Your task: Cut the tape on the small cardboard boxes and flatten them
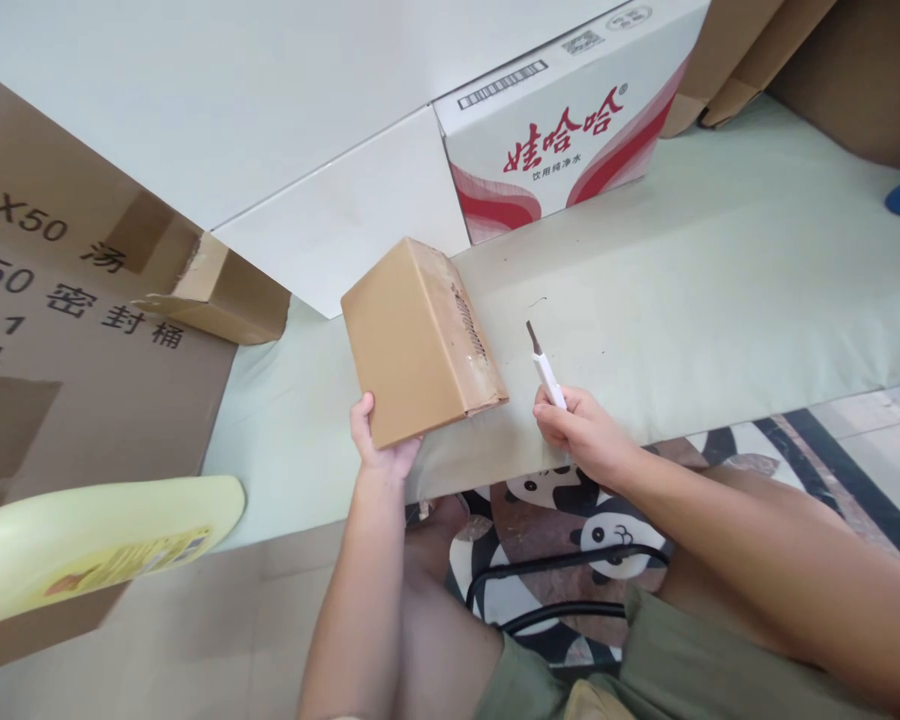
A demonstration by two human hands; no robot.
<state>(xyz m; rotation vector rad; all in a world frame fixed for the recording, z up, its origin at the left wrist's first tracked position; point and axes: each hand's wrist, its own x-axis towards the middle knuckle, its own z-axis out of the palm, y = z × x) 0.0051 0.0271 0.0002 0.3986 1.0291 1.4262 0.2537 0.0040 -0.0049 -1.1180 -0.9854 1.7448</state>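
A small brown cardboard box [405, 350] is tilted over the pale cloth-covered surface. Clear tape and a dark printed code show on its right side. My left hand [382, 440] grips the box's lower left corner, with the thumb on the front face and the other fingers underneath, mostly hidden. To the right of the box, apart from it, my right hand [577, 425] is closed around a white-handled utility knife [547, 380]. The knife's dark, narrow blade points up and away from me.
Behind stands a white water carton [555, 150] with red writing. At left are a large printed cardboard box [105, 330], a small open carton [244, 295] and a pale yellow bottle [120, 540]. A black metal frame [562, 560] and panda-patterned mat [615, 540] lie below the surface's front edge.
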